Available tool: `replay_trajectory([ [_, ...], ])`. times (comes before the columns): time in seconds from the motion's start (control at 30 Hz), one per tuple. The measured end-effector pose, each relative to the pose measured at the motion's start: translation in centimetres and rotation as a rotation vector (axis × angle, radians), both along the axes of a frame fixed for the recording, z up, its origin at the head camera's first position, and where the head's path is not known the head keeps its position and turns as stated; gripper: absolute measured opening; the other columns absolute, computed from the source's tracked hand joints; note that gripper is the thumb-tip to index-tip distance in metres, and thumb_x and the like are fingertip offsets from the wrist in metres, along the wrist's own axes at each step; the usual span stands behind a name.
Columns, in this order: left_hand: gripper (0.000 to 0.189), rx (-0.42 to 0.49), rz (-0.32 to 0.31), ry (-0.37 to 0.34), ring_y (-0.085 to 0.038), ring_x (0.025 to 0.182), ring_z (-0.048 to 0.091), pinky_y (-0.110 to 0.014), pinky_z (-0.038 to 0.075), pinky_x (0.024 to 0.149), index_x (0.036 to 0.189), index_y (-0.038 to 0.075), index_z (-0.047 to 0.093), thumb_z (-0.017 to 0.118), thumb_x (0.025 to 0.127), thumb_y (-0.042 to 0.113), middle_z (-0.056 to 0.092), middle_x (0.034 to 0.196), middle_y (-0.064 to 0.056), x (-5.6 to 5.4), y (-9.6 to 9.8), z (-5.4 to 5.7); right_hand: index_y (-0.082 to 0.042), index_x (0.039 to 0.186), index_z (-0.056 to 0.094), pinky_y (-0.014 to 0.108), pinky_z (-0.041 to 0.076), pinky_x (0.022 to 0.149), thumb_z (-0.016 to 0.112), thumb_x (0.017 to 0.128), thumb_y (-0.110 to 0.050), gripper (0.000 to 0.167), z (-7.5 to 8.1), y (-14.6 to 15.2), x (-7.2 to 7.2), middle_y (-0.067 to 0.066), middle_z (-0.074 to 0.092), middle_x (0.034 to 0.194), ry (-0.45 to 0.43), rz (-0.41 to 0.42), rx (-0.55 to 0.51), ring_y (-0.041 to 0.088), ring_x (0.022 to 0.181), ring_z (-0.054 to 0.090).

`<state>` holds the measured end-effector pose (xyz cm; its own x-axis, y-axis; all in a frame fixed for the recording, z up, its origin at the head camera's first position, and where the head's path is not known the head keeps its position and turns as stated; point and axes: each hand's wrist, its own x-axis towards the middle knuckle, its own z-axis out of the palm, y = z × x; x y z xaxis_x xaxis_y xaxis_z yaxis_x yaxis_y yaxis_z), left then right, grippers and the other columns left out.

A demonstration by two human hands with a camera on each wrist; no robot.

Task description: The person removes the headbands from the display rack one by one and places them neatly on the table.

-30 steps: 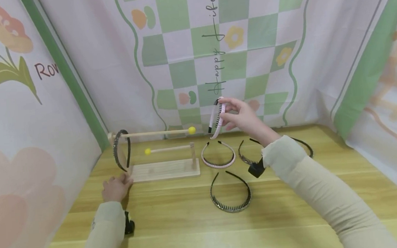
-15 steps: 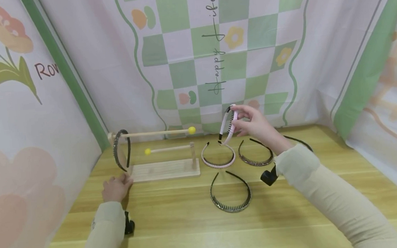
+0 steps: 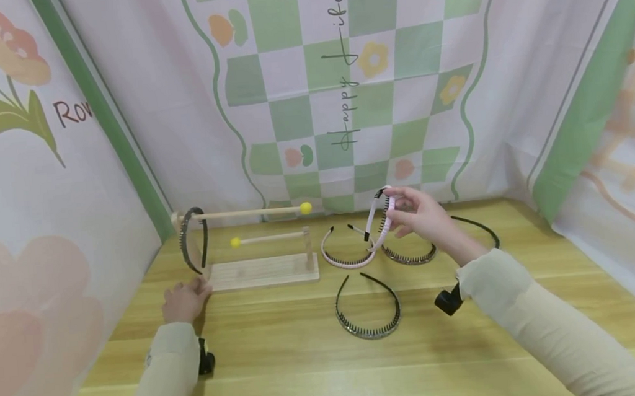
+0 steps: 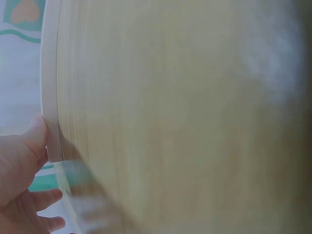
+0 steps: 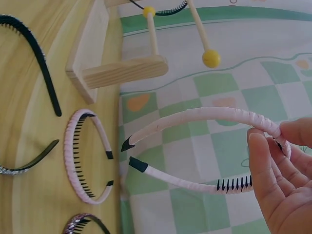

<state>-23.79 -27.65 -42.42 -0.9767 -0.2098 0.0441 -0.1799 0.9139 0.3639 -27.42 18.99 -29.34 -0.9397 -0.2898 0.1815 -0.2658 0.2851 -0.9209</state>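
My right hand (image 3: 422,218) pinches a pink fabric-wrapped headband (image 5: 209,114) by its curved middle between thumb and fingers. Its black-tipped ends point away from the palm, and small black comb teeth line the inside. It hangs raised over the table's back part, overlapping a second pink headband (image 3: 351,264) in the head view. At the left, my left hand (image 3: 182,302) holds the near left end of a wooden stand (image 3: 262,274), thumb against the base edge (image 4: 50,87). A dark studded headband (image 3: 185,245) hangs on the stand's upper rod.
The stand's upper and lower rods end in yellow balls (image 3: 306,208). A glittery black headband (image 3: 372,333) lies front middle on the table. Farther right lie another glittery headband (image 3: 409,260) and a black one (image 3: 479,224), partly behind my right arm. Patterned curtains (image 3: 285,70) surround the table.
My right hand has moved right and lower with the pink headband in it. My left hand and the stand have stayed in place.
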Motion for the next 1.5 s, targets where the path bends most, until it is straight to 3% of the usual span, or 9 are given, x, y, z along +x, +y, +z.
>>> replay_trajectory([
  [0.43,0.054,0.008,-0.011,0.003,-0.056,0.108,0.034,-0.063,0.038,0.079,0.131,0.000,0.047,0.047,0.095,0.040,0.038,0.124,-0.039,0.0,-0.1,-0.1,0.002,0.137,0.034,0.039,0.054,0.068,0.056,0.089,0.000,0.053,-2.3,1.8,0.8,0.020,0.046,0.102,-0.014,-0.016,-0.012,0.018,0.075,0.062],
  [0.87,0.053,0.016,-0.003,0.005,-0.056,0.110,0.032,-0.064,0.035,0.082,0.132,0.000,0.046,0.048,0.095,0.038,0.037,0.126,-0.039,0.1,0.1,0.1,0.005,0.137,0.033,0.036,0.054,0.064,0.057,0.090,-0.005,0.053,-3.5,4.4,2.6,0.021,0.048,0.104,-0.026,-0.026,0.079,0.022,0.076,0.061],
  [1.07,0.055,0.023,0.001,-0.006,-0.056,0.112,0.030,-0.064,0.034,0.083,0.133,0.001,0.044,0.046,0.095,0.040,0.035,0.127,-0.039,-0.2,-0.2,-0.4,0.007,0.137,0.033,0.036,0.054,0.062,0.057,0.089,-0.003,0.054,-4.2,5.3,3.1,0.024,0.050,0.104,-0.010,-0.015,0.093,0.028,0.076,0.062],
  [1.23,0.056,0.028,0.010,-0.024,-0.056,0.114,0.029,-0.065,0.033,0.084,0.135,0.002,0.042,0.046,0.095,0.041,0.034,0.129,-0.039,-0.3,-0.3,-0.6,0.006,0.135,0.036,0.036,0.054,0.062,0.058,0.088,-0.003,0.052,-4.7,5.9,3.7,0.024,0.050,0.102,0.011,-0.022,0.106,0.025,0.074,0.062],
  [1.5,0.064,0.014,0.010,0.007,-0.055,0.109,0.034,-0.063,0.037,0.080,0.131,0.005,0.048,0.043,0.092,0.054,0.039,0.125,-0.037,-0.5,-0.5,-0.7,0.009,0.132,0.038,0.033,0.054,0.062,0.057,0.087,0.002,0.049,-5.7,7.3,4.7,0.021,0.049,0.095,0.059,-0.022,0.164,0.023,0.074,0.063],
])
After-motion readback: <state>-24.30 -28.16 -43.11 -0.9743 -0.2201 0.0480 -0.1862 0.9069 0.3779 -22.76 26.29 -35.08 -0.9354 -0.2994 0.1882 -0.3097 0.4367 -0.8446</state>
